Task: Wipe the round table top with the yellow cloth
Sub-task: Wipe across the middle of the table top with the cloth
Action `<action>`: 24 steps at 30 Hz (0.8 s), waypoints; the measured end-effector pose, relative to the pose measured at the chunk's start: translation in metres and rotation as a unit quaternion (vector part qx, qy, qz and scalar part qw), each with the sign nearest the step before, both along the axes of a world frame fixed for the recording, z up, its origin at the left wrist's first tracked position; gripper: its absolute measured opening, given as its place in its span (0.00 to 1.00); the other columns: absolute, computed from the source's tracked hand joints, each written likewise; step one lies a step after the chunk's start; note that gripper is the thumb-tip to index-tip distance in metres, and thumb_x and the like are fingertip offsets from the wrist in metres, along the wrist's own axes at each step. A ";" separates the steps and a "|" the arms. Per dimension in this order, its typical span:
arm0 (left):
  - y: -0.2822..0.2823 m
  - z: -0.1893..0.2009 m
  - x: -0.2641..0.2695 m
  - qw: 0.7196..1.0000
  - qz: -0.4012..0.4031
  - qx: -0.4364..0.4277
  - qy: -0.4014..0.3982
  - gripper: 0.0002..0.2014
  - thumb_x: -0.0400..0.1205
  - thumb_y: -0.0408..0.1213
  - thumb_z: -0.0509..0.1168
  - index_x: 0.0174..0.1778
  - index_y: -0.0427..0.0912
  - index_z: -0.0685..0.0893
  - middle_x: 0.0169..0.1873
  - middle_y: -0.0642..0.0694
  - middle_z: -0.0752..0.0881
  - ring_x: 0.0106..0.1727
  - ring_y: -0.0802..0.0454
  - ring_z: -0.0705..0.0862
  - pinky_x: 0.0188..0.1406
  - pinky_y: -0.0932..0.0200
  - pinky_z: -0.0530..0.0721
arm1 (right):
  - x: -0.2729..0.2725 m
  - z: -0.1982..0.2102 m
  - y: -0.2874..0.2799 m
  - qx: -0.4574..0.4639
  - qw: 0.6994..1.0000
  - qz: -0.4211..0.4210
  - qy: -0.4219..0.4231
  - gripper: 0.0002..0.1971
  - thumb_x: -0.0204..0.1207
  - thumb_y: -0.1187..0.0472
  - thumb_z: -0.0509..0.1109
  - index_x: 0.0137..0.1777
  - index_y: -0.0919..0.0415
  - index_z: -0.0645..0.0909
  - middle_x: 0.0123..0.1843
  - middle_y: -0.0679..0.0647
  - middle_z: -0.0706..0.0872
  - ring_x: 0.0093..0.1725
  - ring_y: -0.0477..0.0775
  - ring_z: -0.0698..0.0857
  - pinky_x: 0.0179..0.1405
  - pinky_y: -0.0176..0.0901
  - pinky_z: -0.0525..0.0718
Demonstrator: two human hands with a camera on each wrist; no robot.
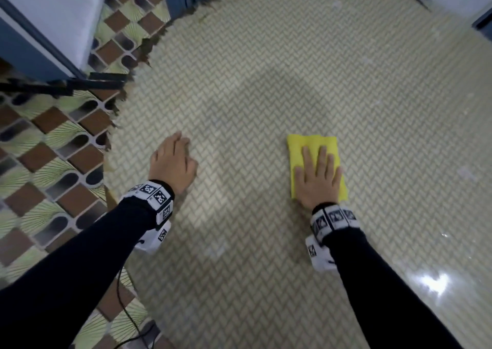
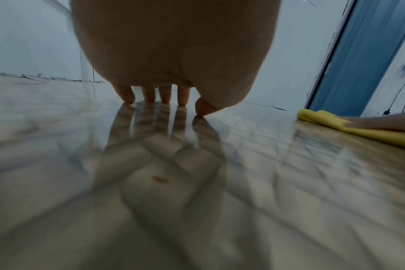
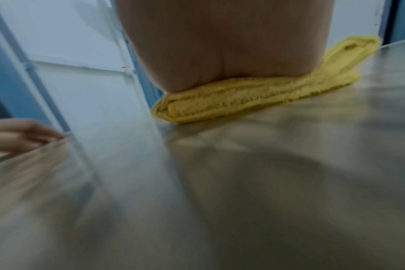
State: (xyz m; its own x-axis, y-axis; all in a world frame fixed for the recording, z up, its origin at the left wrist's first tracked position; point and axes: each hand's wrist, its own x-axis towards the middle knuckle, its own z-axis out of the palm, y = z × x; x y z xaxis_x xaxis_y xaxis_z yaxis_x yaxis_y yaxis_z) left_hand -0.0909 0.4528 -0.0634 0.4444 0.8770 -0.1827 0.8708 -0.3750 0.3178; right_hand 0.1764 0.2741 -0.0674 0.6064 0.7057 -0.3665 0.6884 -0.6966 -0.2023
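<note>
**Flat palm on the yellow cloth, fingertips planted beside it**

Upper left of the head view, there's the patterned tile floor [image 1: 61, 146], brown squares and green fans, with a blue door frame [image 1: 32, 48] against a white wall. A black cable [image 1: 127, 314] trails down over the tiles at lower left.

Moving in, the left hand [image 1: 173, 162] sits left of centre, fingers bent down and holding nothing. The left wrist view shows it well: the fingertips [image 2: 127, 95] and the thumb tip touch the glossy surface, with the palm raised and their reflection stretching below. A marker-covered wristband [image 1: 153, 198] wraps the black sleeve [image 1: 80, 255].

Underneath it all, the round bench [image 1: 266, 82], herringbone-patterned and shiny, fills most of the frame, its far edge ragged at the top.

Right of centre now, the yellow cloth [image 1: 311, 146] lies folded into a rectangle on the bench, well apart from the left hand. The right hand [image 1: 318, 181] is spread flat on top of it, fingers straight and pointing up the frame, palm pressing down. The right wrist view confirms it: the heel of the hand sits on the folded layers of the cloth [image 3: 231, 102].

Lower right, a bright glare spot [image 1: 434, 282] shines on the bench.
</note>
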 end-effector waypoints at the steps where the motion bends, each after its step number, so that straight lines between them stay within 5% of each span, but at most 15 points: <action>1: 0.000 -0.001 -0.001 1.000 -0.002 0.003 0.001 0.28 0.81 0.45 0.55 0.78 0.40 0.69 0.80 0.42 0.64 0.81 0.45 0.61 0.77 0.43 0.59 | 0.005 -0.003 0.023 -0.008 1.000 -0.017 -0.003 0.29 0.85 0.40 0.40 0.84 0.41 0.37 0.86 0.53 0.34 0.84 0.57 0.36 0.81 0.61 0.34; 6: -0.002 -0.003 -0.001 1.000 -0.004 0.013 -0.006 0.27 0.81 0.43 0.57 0.77 0.41 0.69 0.80 0.43 0.64 0.80 0.45 0.62 0.77 0.44 0.60 | -0.054 -0.008 0.095 0.021 0.994 0.110 0.013 0.35 0.77 0.37 0.27 0.85 0.45 0.44 0.87 0.55 0.42 0.85 0.61 0.43 0.79 0.63 0.34; 10: -0.003 -0.005 -0.001 1.000 0.004 0.017 -0.017 0.30 0.77 0.47 0.53 0.77 0.42 0.70 0.80 0.44 0.65 0.80 0.45 0.63 0.75 0.44 0.61 | -0.107 -0.001 0.037 0.024 0.962 0.273 0.015 0.30 0.82 0.42 0.33 0.85 0.43 0.48 0.87 0.52 0.45 0.85 0.57 0.44 0.80 0.59 0.35; 14: -0.001 -0.005 -0.001 1.000 0.001 0.014 -0.017 0.30 0.78 0.46 0.53 0.77 0.41 0.69 0.80 0.43 0.64 0.80 0.46 0.62 0.76 0.44 0.59 | -0.054 -0.002 -0.002 0.010 0.973 0.231 0.017 0.30 0.78 0.38 0.29 0.81 0.35 0.35 0.84 0.44 0.32 0.84 0.54 0.35 0.79 0.53 0.30; 19: 0.001 -0.003 -0.007 1.000 -0.012 -0.001 -0.020 0.29 0.80 0.46 0.54 0.78 0.41 0.68 0.81 0.44 0.62 0.81 0.46 0.59 0.77 0.44 0.57 | -0.005 -0.004 0.053 -0.020 0.999 0.050 -0.008 0.28 0.84 0.39 0.38 0.83 0.38 0.36 0.85 0.52 0.33 0.84 0.57 0.34 0.81 0.61 0.33; 24: -0.010 -0.001 -0.022 0.999 0.027 -0.006 -0.029 0.27 0.83 0.44 0.56 0.78 0.40 0.66 0.82 0.44 0.60 0.83 0.47 0.57 0.79 0.41 0.57 | -0.063 -0.006 0.080 -0.011 0.987 0.159 -0.006 0.29 0.85 0.42 0.35 0.84 0.43 0.36 0.86 0.53 0.33 0.84 0.59 0.35 0.80 0.64 0.32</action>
State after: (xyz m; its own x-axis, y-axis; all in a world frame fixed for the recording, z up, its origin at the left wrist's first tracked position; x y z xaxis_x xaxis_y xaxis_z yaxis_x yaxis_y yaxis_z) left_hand -0.1129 0.4430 -0.0640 0.4072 0.8977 -0.1684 0.8697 -0.3248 0.3716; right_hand 0.1130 0.3545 -0.0733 0.3605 0.8527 -0.3781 0.8748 -0.4498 -0.1802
